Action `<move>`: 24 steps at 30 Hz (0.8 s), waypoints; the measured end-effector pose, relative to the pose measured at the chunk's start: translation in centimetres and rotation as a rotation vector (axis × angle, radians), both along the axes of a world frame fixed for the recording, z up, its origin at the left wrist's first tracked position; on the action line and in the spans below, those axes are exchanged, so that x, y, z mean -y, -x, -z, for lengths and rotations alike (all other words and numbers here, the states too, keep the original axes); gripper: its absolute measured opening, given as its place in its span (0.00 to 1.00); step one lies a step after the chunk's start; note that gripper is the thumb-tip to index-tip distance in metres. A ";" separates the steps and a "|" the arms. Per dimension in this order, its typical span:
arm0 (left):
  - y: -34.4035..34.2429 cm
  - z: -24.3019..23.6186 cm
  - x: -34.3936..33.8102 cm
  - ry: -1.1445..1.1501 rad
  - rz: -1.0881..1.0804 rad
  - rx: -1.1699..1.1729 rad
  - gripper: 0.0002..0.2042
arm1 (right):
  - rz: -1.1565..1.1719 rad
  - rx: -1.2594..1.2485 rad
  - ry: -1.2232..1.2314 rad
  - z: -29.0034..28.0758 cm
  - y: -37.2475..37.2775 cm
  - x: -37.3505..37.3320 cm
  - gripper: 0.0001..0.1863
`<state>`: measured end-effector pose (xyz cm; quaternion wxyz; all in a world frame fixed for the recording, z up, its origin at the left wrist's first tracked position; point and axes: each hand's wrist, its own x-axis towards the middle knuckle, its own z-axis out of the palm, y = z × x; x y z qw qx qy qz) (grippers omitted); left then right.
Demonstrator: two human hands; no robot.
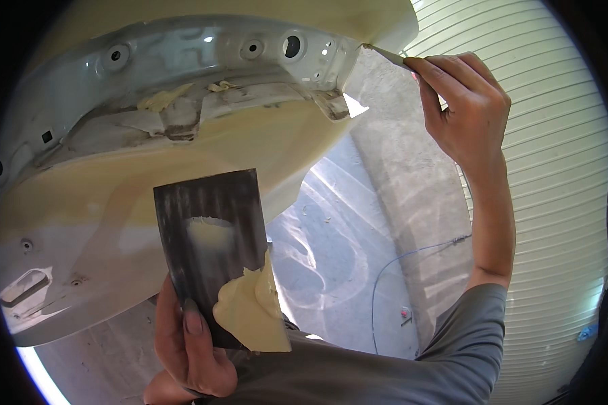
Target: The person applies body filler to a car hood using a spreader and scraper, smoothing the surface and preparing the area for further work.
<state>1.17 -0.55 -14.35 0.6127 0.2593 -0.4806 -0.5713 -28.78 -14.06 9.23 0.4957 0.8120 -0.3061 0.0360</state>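
Observation:
My left hand [194, 347] grips a dark rectangular mixing board [175, 216] by its lower left edge, thumb on the front face. A thick mound of pale yellow filler paste [246, 304] sits on the board's lower right corner and hangs past its edge, with a thin smear higher up. My right hand [469, 101], raised at the upper right, pinches a thin flat spreader [392, 58]. The spreader's tip meets the corner of a yellow-coated car body panel [378, 17]; the fingers hide its other end.
The car's body part [236, 148], partly coated yellow, curves across the upper left, with holes and lumps of paste [163, 98] in its recess. A ribbed pale wall or shutter [554, 135] fills the right. A thin cable [412, 253] crosses the concrete floor [331, 209].

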 end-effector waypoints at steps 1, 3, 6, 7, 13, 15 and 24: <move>0.1 -0.2 0.0 -0.002 0.007 -0.018 0.27 | 0.020 0.014 -0.026 0.0 0.2 0.1 0.10; 0.4 -0.7 -0.2 -0.057 -0.017 -0.050 0.27 | 0.038 0.073 -0.057 -0.1 0.3 -0.5 0.11; 1.1 -1.2 -0.2 -0.161 -0.051 -0.083 0.26 | -0.041 0.235 -0.153 0.5 0.1 -2.8 0.12; 1.2 -1.3 0.0 -0.181 -0.025 -0.103 0.25 | -0.066 0.288 -0.201 1.0 -0.2 -4.1 0.14; 2.3 -1.3 0.5 -0.324 0.299 -0.346 0.24 | -0.292 0.498 -0.432 9.4 -2.8 -12.0 0.18; 2.2 -1.7 0.4 -0.358 0.306 -0.372 0.23 | -0.384 0.427 -0.483 13.0 -4.0 -13.2 0.16; 0.5 -2.0 -2.1 -0.118 -0.044 -0.147 0.22 | -0.150 0.282 -0.515 8.1 -2.5 -14.0 0.18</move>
